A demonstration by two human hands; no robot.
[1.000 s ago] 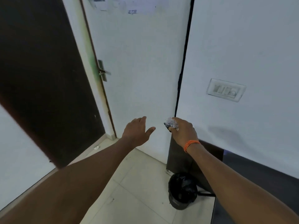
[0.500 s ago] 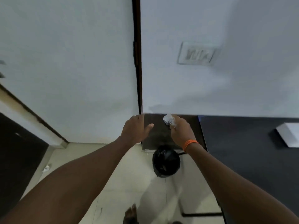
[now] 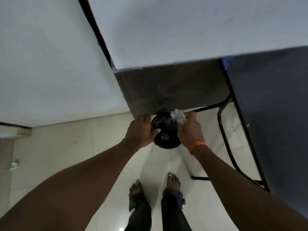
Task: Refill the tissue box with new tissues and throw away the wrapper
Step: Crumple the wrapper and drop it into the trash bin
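Note:
A crumpled clear plastic wrapper (image 3: 178, 116) is pinched in my right hand (image 3: 190, 130), which wears an orange band at the wrist. The hand hovers over the right side of a small bin lined with a black bag (image 3: 164, 132) on the floor. My left hand (image 3: 141, 130) hangs over the bin's left side with fingers loosely spread and holds nothing. The tissue box is out of view.
The bin stands against a dark wall panel (image 3: 173, 89) beside a black table (image 3: 273, 114) with metal legs (image 3: 225, 135). My bare feet (image 3: 173, 182) stand on pale floor tiles just behind the bin. A scrap of litter (image 3: 14, 165) lies at the far left.
My view has tilted down from the door and wall to the floor. Both hands have come down over the bin, the right one still holding the wrapper.

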